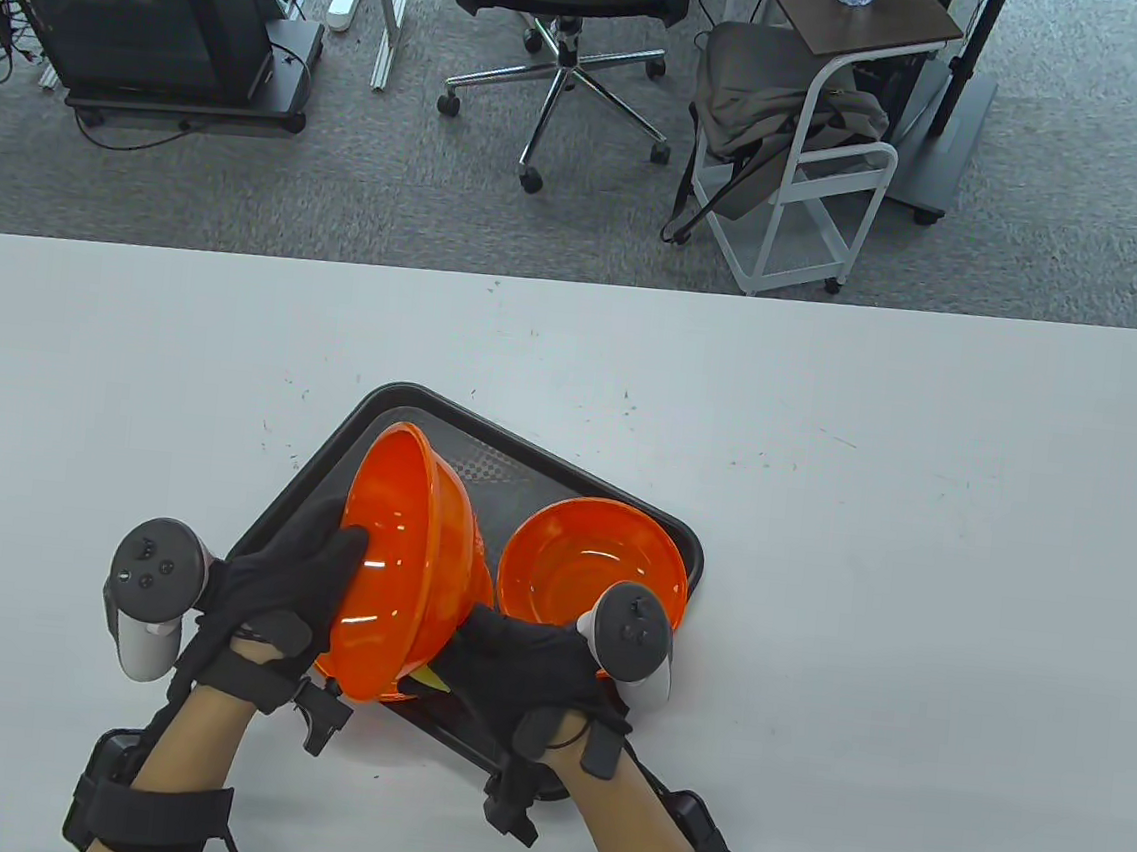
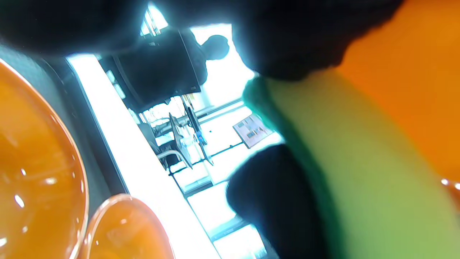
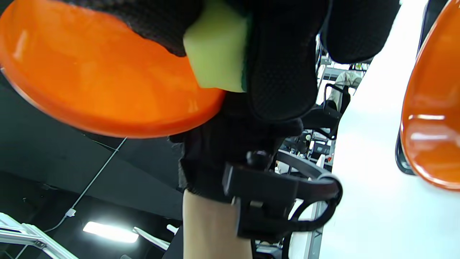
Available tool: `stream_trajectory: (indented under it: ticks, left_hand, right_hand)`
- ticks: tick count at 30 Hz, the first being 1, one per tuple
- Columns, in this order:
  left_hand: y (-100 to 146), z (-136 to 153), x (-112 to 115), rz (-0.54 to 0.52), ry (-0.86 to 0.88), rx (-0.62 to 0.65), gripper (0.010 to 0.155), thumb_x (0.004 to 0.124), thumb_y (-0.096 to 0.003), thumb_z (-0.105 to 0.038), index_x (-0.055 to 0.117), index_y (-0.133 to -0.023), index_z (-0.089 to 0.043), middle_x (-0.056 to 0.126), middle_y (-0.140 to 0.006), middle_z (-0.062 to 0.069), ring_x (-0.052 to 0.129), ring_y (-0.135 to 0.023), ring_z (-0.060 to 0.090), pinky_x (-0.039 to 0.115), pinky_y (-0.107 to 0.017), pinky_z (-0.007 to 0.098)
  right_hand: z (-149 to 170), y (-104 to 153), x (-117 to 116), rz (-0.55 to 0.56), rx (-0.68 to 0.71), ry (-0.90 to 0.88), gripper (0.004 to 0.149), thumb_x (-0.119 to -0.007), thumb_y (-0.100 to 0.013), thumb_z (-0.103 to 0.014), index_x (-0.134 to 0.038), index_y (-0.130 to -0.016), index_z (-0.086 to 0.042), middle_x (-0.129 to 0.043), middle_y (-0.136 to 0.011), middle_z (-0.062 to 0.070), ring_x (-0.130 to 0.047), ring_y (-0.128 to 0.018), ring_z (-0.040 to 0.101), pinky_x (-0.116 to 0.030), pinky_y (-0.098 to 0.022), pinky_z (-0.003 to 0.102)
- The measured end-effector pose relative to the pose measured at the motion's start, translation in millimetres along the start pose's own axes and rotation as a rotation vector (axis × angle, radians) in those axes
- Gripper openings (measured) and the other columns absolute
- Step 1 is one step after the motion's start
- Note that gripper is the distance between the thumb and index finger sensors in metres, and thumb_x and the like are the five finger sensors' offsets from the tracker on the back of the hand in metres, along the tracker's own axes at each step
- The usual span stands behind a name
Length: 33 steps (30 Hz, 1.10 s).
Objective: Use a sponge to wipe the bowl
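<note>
Holding a glossy orange plastic bowl (image 1: 404, 571) tipped on its side above a dark, textured tray (image 1: 484, 473), the left hand (image 1: 287, 580) grips the bowl's rim, thumb inside the smooth, shiny hollow and fingers behind. The bowl is round and deep, its opening facing toward nine o'clock in the table view. The right hand (image 1: 530, 668), at about five o'clock from this bowl, reaches under its outer wall; the right wrist view shows its gloved fingers (image 3: 284, 68) closed around a soft yellow sponge (image 3: 217, 54) with a thin green scouring layer, pressed against the bowl's curved orange outside. Only a yellow sliver shows at the bowl's lower edge in the table view. A second orange bowl (image 1: 594, 574), same shape and sheen, sits upright on the tray at three o'clock from the held one. The tray is rectangular with rounded corners and rests on a matte white table (image 1: 919, 540) flecked with small marks. Both gloves are black mesh fabric. No readable writing shows on either bowl, the sponge or the tray.
</note>
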State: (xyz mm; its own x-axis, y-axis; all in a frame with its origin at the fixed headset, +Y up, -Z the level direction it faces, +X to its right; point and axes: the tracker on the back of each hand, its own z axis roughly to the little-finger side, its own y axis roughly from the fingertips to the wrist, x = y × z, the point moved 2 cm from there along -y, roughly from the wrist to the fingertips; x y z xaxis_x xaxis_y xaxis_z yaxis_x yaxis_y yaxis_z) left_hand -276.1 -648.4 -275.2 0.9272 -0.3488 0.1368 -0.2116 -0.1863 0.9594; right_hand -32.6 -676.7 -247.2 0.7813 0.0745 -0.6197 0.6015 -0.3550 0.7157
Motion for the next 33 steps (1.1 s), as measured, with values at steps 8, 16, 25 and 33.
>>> stream_trajectory:
  ticks: [8,16,25,33]
  left_hand:
    - [4,8,-29,-0.158,-0.104,-0.072,0.056,0.074,-0.0529,-0.05,0.072,-0.09,-0.007,0.098,-0.028,-0.007,0.091,0.002,0.002,0.09,-0.008,0.03]
    - [8,18,-45,-0.264,-0.122,-0.121,0.056,0.079,-0.0512,-0.045,0.071,-0.089,-0.004,0.1,-0.038,-0.002,0.097,-0.006,0.008,0.091,-0.014,0.034]
    - [6,20,-44,-0.201,-0.186,-0.144,0.056,0.079,-0.0513,-0.045,0.072,-0.09,-0.005,0.1,-0.034,-0.002,0.094,-0.002,0.006,0.091,-0.011,0.033]
    - [0,14,-25,-0.013,-0.141,-0.075,0.056,0.08,-0.0517,-0.046,0.073,-0.091,-0.007,0.1,-0.032,-0.003,0.093,0.0,0.005,0.09,-0.01,0.033]
  right_hand:
    - [-4,0,0,0.003,0.01,-0.047,0.055,-0.075,-0.059,-0.033,-0.056,-0.09,0.009,-0.087,-0.08,0.03,-0.107,-0.052,0.032,-0.076,-0.053,0.06]
    - [-14,5,19,0.111,0.062,-0.029,0.055,-0.076,-0.059,-0.034,-0.059,-0.088,0.009,-0.091,-0.075,0.03,-0.109,-0.047,0.03,-0.079,-0.05,0.058]
    - [-29,16,38,0.272,0.148,0.23,0.053,-0.076,-0.06,-0.034,-0.057,-0.094,0.002,-0.087,-0.082,0.029,-0.104,-0.055,0.031,-0.076,-0.052,0.06]
    - [-31,23,49,0.373,0.154,0.278,0.05,-0.074,-0.06,-0.033,-0.054,-0.102,-0.013,-0.078,-0.097,0.022,-0.093,-0.073,0.037,-0.069,-0.057,0.064]
